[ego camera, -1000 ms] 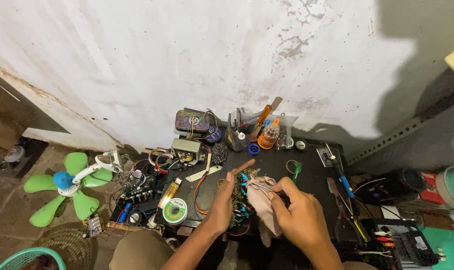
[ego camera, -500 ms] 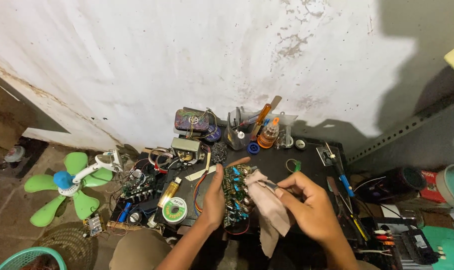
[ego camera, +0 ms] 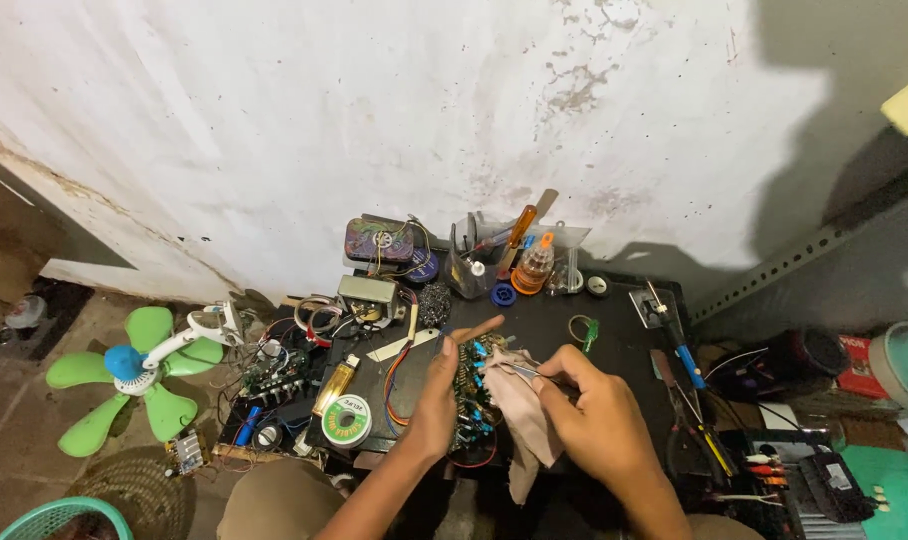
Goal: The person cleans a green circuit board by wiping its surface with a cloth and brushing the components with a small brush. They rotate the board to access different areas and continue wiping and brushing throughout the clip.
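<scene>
My left hand (ego camera: 436,398) grips a circuit board (ego camera: 471,390) studded with blue parts and coloured wires, holding it on edge over the black table (ego camera: 614,325). A thin wooden stick (ego camera: 479,328) pokes up by the left thumb. My right hand (ego camera: 594,412) pinches a beige cloth (ego camera: 522,418) and a thin metal tool (ego camera: 519,369) against the board's right side. The cloth hangs down below the hands.
A solder reel (ego camera: 347,423) and a yellow lighter (ego camera: 335,384) lie left of the hands. Screwdrivers and a bottle stand in a clear holder (ego camera: 519,255) by the wall. A green fan (ego camera: 134,375) lies on the floor at left. Tools and pliers (ego camera: 689,400) lie at right.
The right hand has drawn back to the right and the cloth now hangs free beside the board. The left hand has tilted the board more upright.
</scene>
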